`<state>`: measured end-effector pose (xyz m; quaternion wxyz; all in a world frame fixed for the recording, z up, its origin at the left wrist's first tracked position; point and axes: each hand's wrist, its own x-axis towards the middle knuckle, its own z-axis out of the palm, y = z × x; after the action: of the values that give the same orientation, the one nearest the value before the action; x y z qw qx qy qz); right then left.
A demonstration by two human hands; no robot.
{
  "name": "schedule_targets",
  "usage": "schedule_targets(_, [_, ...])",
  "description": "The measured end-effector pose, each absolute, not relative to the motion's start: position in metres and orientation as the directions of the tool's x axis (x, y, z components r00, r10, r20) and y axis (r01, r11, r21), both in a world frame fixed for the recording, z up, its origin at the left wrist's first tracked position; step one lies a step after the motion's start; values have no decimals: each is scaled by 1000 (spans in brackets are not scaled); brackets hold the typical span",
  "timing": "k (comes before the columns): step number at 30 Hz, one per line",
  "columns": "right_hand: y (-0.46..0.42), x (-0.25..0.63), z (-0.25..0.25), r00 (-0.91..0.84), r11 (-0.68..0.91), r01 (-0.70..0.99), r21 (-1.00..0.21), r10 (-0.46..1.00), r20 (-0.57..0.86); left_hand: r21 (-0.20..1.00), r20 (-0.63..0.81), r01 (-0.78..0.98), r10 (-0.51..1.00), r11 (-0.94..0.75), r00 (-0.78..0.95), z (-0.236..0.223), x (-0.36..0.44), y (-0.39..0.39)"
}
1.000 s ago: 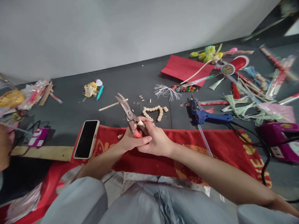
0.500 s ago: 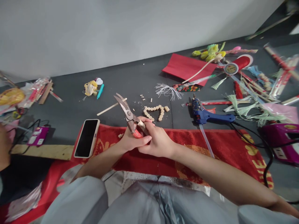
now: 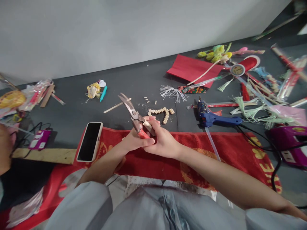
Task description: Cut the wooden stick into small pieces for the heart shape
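Observation:
My left hand (image 3: 135, 140) is wrapped around the red grip of a pair of pruning shears (image 3: 132, 112). From the other side my right hand (image 3: 166, 142) closes on the handles, its fingers meeting the left ones. The metal blades point up and to the left. A thin wooden stick (image 3: 113, 107) crosses at the blades; whether they pinch it I cannot tell. Just beyond my hands lies a heart-shaped outline of small pale wooden pieces (image 3: 166, 115), partly hidden by my fingers. Several short cut pieces (image 3: 148, 102) are scattered near it.
A blue glue gun (image 3: 211, 118) with a cord lies to the right. A phone (image 3: 90, 142) rests at the left on a red towel (image 3: 196, 143). Red paper (image 3: 192, 68), tassels and a thread spool (image 3: 244, 66) lie at the back right. Another person's arm (image 3: 4, 148) shows far left.
The shears and both hands have shifted slightly right. The thin stick has moved a little right and up along with the blades. Both hands still grip the shears.

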<state>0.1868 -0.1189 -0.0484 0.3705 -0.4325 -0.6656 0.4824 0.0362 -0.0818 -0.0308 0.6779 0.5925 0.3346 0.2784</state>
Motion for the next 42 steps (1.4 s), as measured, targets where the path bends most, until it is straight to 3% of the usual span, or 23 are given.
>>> schedule_targets(5, [-116, 190, -40, -284, 79, 223, -972, 959, 13, 999, 3, 38, 820, -30, 572, -39, 21, -70])
schedule_targets(10, [-112, 195, -34, -193, 66, 357, -932, 981, -4, 930, 286, 111, 879, -351, 382, -36, 13, -63])
schedule_targets(12, [-111, 197, -33, -155, 83, 417, -905, 988, 19, 814, 467, 220, 831, -538, 304, -30, 10, -64])
schedule_targets(14, [-110, 198, -32, -126, 101, 470, -877, 991, 47, 581, 676, 378, 686, -721, 271, -24, 8, -66])
schedule_targets(16, [-111, 199, -33, -116, 115, 515, -849, 991, 63, 326, 814, 527, 517, -784, 264, -19, 7, -68])
schedule_targets(18, [-111, 198, -34, -126, 124, 550, -826, 990, 65, 195, 871, 635, 430, -748, 238, -16, 7, -67])
schedule_targets(30, [-119, 194, -46, -228, 294, 675, -677, 955, 188, 199, 737, 783, 617, -589, 276, -27, -7, -51])
schedule_targets(36, [-119, 193, -42, -239, 256, 649, -717, 963, 127, 205, 726, 813, 642, -546, 248, -33, -6, -50])
schedule_targets(42, [-122, 193, -31, -299, 180, 602, -778, 954, -10, 293, 737, 782, 651, -550, 183, -39, -3, -49])
